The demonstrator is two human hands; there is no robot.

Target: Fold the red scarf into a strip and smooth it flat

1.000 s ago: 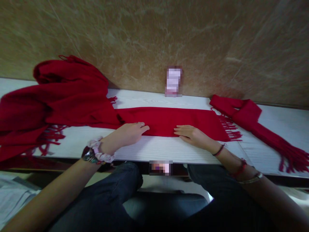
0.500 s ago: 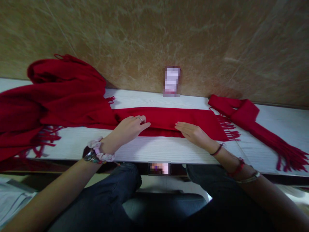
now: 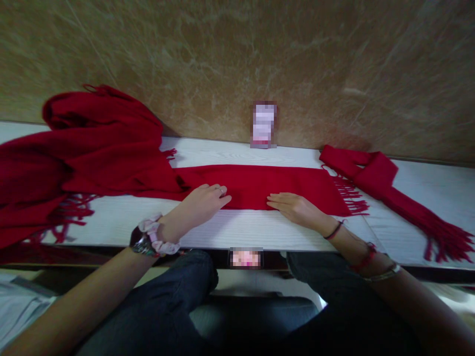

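A red fringed scarf (image 3: 248, 180) lies in a long flat strip on the white table (image 3: 252, 232), its tassels at the right end. On its near edge, left of the middle, rests my left hand (image 3: 206, 200), fingers bent and together; whether they pinch cloth is hidden. My right hand (image 3: 297, 207) lies on the near edge further right, its fingers stretched out flat on the fabric. Toward the left the strip meets a large loose heap of red cloth (image 3: 104, 143).
Another red scarf (image 3: 378, 178), folded over, lies at the right with long tassels. Against the brown marble wall (image 3: 208, 64) stands a pixelated phone-like object (image 3: 263, 124). A second pixelated screen (image 3: 246, 258) shows at the table's front edge, above my legs.
Both hands have moved slightly toward me, to the scarf's near edge. The raised fold with its dark gap between them now lies flat.
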